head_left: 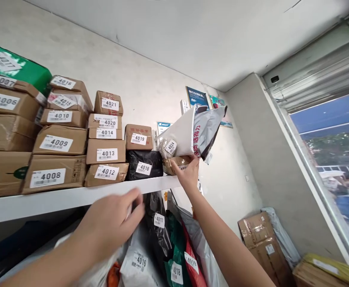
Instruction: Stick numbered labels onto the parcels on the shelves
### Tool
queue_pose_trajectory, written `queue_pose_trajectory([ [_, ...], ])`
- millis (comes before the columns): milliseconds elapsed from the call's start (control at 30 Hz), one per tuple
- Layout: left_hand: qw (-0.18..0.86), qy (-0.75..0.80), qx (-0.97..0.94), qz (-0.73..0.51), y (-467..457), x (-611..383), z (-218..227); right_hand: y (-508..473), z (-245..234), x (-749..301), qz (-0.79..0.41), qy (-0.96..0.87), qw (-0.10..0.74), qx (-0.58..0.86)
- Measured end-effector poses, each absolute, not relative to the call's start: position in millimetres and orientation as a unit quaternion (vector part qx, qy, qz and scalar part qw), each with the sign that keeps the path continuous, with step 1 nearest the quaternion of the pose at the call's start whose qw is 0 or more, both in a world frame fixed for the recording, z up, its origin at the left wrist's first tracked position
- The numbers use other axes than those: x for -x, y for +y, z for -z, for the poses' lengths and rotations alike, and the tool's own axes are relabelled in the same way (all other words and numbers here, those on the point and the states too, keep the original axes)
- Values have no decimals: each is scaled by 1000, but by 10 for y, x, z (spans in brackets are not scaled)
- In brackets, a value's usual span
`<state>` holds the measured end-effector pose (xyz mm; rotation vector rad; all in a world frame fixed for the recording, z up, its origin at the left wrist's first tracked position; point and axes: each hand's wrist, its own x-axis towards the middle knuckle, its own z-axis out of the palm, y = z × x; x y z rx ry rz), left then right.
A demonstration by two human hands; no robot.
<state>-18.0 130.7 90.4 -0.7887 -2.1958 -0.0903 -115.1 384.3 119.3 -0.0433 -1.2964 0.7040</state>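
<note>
My right hand [188, 174] reaches up to the right end of the white shelf [144, 184]. Its thumb lies across the front of a brown wrapped parcel [179, 162], and the fingers are around its right side, partly hidden. On top of that parcel rest a small clear-wrapped parcel [167, 148] labelled 4024 and a tilted white and grey mailer bag [189, 133] with red lettering. My left hand [113, 219] hangs in front of the shelf edge, curled and blurred by motion. Nearest it are the hanging bags below, including a black bag [158, 231] labelled 4017.
Numbered cardboard boxes [59, 140] stand stacked along the shelf, beside a black parcel [143, 159]. Below are a white bag [140, 259], a green bag [174, 239] and a red bag [189, 247]. Larger cartons [261, 235] stand by the right wall, near a window opening.
</note>
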Motion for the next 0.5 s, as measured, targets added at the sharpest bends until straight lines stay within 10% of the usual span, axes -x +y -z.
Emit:
queue_pose_trajectory([
  [267, 476, -831, 272, -98, 2727, 764, -1692, 4131, -1376, 905, -219, -432, 872, 70],
  [500, 477, -829, 274, -103, 2843, 914, -1586, 4118, -1909, 509, -232, -638, 729, 90],
])
